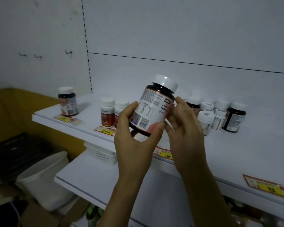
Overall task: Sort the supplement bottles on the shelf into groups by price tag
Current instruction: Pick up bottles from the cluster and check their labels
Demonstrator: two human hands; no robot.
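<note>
Hands hold one dark bottle [154,107] with a white cap, tilted, in the air above the front edge of the white shelf [236,153]: we see the left hand [133,138] gripping its lower part with thumb and fingers curled round it, and the right hand [185,133] pinching its side. On the shelf stand a single bottle [67,101] near the left corner, a pair of white bottles [107,112] further right, and a cluster of bottles [220,115] behind the right hand. Price tags [267,188] lie along the front edge.
</note>
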